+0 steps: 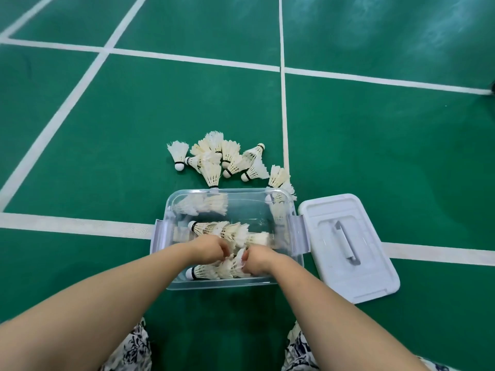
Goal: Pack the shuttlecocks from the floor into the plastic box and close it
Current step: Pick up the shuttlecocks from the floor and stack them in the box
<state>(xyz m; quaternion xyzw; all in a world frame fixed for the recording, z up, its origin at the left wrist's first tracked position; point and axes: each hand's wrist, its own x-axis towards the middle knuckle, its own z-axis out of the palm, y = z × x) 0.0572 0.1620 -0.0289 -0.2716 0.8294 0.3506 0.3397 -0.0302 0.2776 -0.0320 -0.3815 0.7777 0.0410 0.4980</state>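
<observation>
Two hands work inside the box point(227, 284) at lower centre of the frame. The left hand point(211, 247) and the right hand point(258, 261) are both curled, each pinching feathers of the shuttlecocks point(214, 271) laid along the near wall. A second row lies mid-box, and more rest at the far wall. The pile point(222, 159) lies on the floor point(107, 156) just beyond the far rim, with a few pieces against the box's upper right corner. The lid point(369, 279) lies flat on the floor, just right of the box.

We judge the following faults possible:

1. Crushed feathers. Cause: a tight pinch, or forcing one skirt into another off-axis.
2. Rows collapsing. Cause: withdrawing the hands while feathers cling to the fingers.
3. Lid not seating. Cause: loosely laid pieces rising above the rim once the pile is added.
4. Trapped feathers. Cause: pieces overhanging the rim at closure.
5. Box sliding on the floor. Cause: pushing sideways with neither hand bracing it.
</observation>
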